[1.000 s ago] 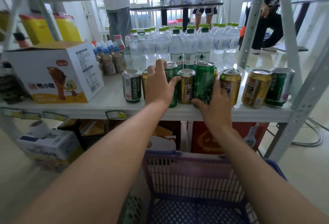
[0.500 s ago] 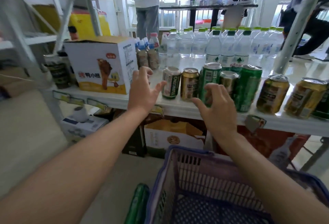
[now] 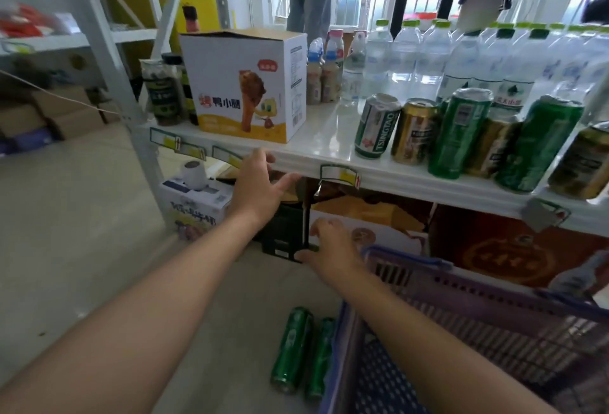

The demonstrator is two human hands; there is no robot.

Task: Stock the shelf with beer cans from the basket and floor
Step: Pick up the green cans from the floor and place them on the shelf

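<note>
Fingers spread on both my empty hands, left hand (image 3: 260,184) by the white shelf (image 3: 333,140) edge, right hand (image 3: 331,245) lower, above the purple basket (image 3: 438,285). Beer cans (image 3: 461,133) stand on the shelf; two green cans (image 3: 291,349) lie on the floor beside the basket.

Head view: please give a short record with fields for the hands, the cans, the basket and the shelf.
left hand: open, empty, below the shelf edge
right hand: open, empty, above the basket's near corner
floor cans: two green cans lying side by side, left of the basket
basket: purple; no cans in the visible part
shelf: green and gold cans standing in a row at right
</note>
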